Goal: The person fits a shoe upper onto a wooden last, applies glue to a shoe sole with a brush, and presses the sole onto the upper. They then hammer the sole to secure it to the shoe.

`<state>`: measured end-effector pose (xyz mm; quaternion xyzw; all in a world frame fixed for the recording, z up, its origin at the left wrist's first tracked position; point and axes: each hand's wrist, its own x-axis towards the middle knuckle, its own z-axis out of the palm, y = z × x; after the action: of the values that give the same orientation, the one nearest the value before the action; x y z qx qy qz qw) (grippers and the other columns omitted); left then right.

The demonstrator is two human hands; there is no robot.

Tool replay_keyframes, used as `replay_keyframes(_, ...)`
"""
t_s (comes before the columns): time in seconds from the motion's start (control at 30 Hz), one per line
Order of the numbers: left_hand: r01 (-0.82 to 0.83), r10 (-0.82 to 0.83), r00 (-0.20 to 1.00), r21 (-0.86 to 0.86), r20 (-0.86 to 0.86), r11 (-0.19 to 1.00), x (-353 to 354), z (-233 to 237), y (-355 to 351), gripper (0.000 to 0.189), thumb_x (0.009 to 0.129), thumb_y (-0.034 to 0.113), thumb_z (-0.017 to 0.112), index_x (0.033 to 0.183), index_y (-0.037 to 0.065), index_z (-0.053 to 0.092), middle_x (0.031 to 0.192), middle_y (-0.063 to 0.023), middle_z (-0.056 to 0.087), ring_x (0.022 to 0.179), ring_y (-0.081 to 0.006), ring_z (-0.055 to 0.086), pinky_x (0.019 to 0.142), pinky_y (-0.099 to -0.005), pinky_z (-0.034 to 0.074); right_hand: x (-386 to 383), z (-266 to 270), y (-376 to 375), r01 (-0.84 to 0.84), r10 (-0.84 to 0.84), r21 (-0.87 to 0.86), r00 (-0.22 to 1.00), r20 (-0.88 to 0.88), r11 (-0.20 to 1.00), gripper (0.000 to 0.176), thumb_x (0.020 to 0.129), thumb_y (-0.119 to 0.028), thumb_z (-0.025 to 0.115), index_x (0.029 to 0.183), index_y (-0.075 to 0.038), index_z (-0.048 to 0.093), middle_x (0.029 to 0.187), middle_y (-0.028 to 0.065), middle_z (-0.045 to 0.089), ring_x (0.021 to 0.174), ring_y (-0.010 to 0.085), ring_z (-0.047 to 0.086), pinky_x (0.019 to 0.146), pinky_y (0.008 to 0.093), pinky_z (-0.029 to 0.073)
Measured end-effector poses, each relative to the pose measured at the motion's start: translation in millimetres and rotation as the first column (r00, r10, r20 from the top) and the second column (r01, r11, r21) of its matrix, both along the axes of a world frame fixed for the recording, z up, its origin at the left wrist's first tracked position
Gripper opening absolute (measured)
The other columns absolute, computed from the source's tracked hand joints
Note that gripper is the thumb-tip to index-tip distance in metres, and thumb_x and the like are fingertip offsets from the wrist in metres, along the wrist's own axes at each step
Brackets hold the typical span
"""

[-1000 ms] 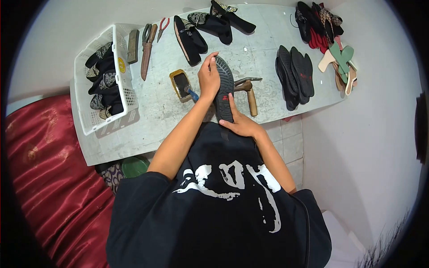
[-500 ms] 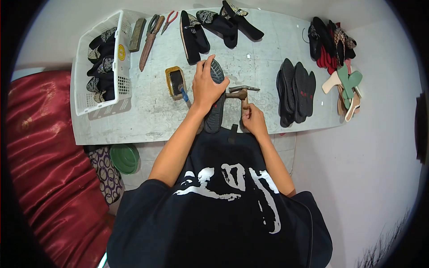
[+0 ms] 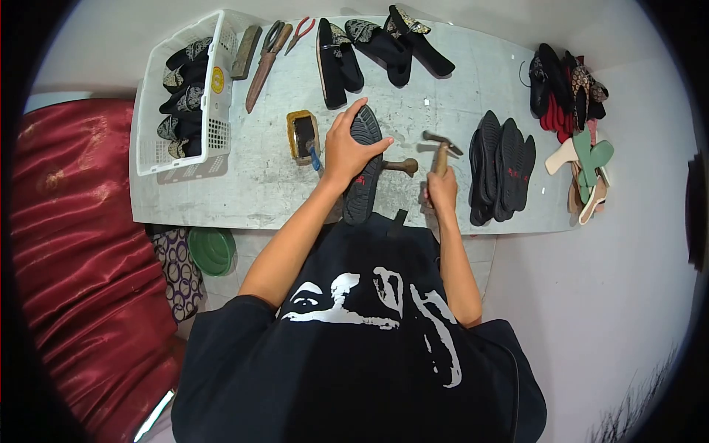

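Observation:
My left hand (image 3: 348, 151) is closed around a black shoe sole (image 3: 360, 198), its ridged tread turned up toward me and tilted on edge. From behind the sole a brown, knob-ended piece (image 3: 402, 167) sticks out to the right; its other end is hidden. In my right hand (image 3: 442, 190) is a hammer (image 3: 441, 151), gripped by its wooden handle with the metal head raised beyond the fist. The hammer is apart from the sole. Left of my left hand stands a glue container (image 3: 301, 118) with a blue-handled brush (image 3: 313, 156) in it.
Several black soles (image 3: 484, 170) lie to the right. Patterned black slippers (image 3: 340, 63) rest at the back, near pliers (image 3: 300, 35) and a sheathed-looking knife (image 3: 266, 70). A white basket (image 3: 216, 88) of slippers stands left. More footwear (image 3: 583, 148) is piled far right.
My right hand with the hammer has moved right, away from the sole and the knob-ended piece. The left hand still holds the sole, now tipped to show more tread. The whole view has shifted slightly.

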<state>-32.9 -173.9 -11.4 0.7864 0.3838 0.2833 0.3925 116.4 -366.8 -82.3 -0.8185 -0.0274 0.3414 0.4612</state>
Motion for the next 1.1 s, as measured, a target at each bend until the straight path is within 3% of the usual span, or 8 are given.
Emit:
replay_keyframes(0.1,-0.003,0.003,1.000,0.002,-0.001,1.000,1.9,0.8,0.1,0.091,0.068,0.041,0.100,0.146,0.011,0.063,0.135,-0.0196,0.070,0.121,-0.0340,0.070,0.105,-0.0440,0.054,3.3,17.5,5.9,-0.029,0.011,0.362,0.999,0.051,0.932,0.023,0.087,0.000,0.062,0.107,-0.001,0.051,0.068,0.0089,0.059,0.048,0.0167,0.058,0.042,0.0327,0.045)
replay_keyframes(0.23,0.037,-0.037,0.998,-0.010,0.048,0.999,-3.0,-9.6,5.4,0.093,0.068,0.041,0.101,0.147,0.011,0.062,0.133,-0.0164,0.071,0.120,-0.0288,0.070,0.106,-0.0410,0.053,-15.3,122.8,43.0,-0.089,0.099,0.611,0.995,0.017,0.786,0.047,0.093,-0.002,0.070,0.132,-0.004,0.043,0.068,0.0080,0.059,0.048,0.0147,0.058,0.042,0.0309,0.045)
replay_keyframes(0.33,0.081,-0.064,0.991,-0.140,0.119,0.987,-5.7,-21.1,11.3,0.094,0.068,0.038,0.102,0.148,0.010,0.062,0.126,-0.0120,0.073,0.114,-0.0200,0.069,0.104,-0.0370,0.053,2.7,135.5,53.9,-0.301,0.355,0.500,0.935,-0.012,0.812,0.062,0.096,-0.006,0.072,0.144,-0.006,0.033,0.068,0.0066,0.058,0.048,0.0139,0.058,0.043,0.0302,0.045)
replay_keyframes(0.5,0.056,-0.034,0.994,-0.220,0.102,0.974,-3.1,-8.3,7.4,0.091,0.069,0.034,0.102,0.147,0.010,0.062,0.117,-0.0100,0.076,0.107,-0.0172,0.071,0.100,-0.0349,0.054,-20.3,113.9,65.5,-0.395,0.344,0.419,0.919,0.194,0.818,0.055,0.094,-0.006,0.072,0.140,-0.007,0.043,0.073,0.0092,0.064,0.056,0.0160,0.061,0.055,0.0327,0.046)
replay_keyframes(0.6,0.041,-0.028,0.991,-0.091,0.131,0.995,-1.4,-10.3,5.2,0.089,0.070,0.032,0.101,0.147,0.010,0.062,0.115,-0.0096,0.077,0.105,-0.0168,0.071,0.098,-0.0345,0.055,-20.5,105.7,67.7,-0.541,0.386,0.284,0.803,0.455,0.791,0.049,0.093,-0.006,0.073,0.135,-0.005,0.048,0.077,0.0109,0.066,0.067,0.0191,0.066,0.064,0.0361,0.050)
replay_keyframes(0.73,0.029,-0.017,0.995,-0.123,0.093,0.992,-0.4,-11.2,5.5,0.087,0.070,0.030,0.100,0.146,0.009,0.062,0.117,-0.0109,0.078,0.106,-0.0174,0.072,0.098,-0.0346,0.056,-26.8,110.5,62.8,-0.444,0.320,0.303,0.867,0.381,0.843,0.045,0.093,-0.006,0.072,0.132,-0.003,0.051,0.083,0.0141,0.068,0.074,0.0201,0.067,0.069,0.0384,0.052)
replay_keyframes(0.83,0.032,-0.009,0.992,-0.182,0.128,0.983,-0.1,-8.0,5.4,0.085,0.068,0.029,0.099,0.142,0.008,0.065,0.126,-0.0186,0.075,0.115,-0.0282,0.074,0.103,-0.0388,0.055,-21.9,117.4,61.2,-0.575,0.475,0.201,0.790,0.388,0.793,0.041,0.095,-0.006,0.071,0.131,-0.002,0.051,0.082,0.0179,0.068,0.070,0.0258,0.068,0.069,0.0402,0.052)
replay_keyframes(1.1,0.026,-0.008,0.994,-0.164,0.109,0.986,0.0,-5.6,4.4,0.085,0.069,0.031,0.098,0.144,0.008,0.064,0.128,-0.0199,0.074,0.119,-0.0321,0.072,0.105,-0.0402,0.054,-37.6,126.1,55.6,-0.562,0.473,0.179,0.798,0.373,0.808,0.040,0.098,-0.007,0.068,0.132,-0.002,0.047,0.081,0.0254,0.066,0.072,0.0421,0.070,0.067,0.0449,0.051)
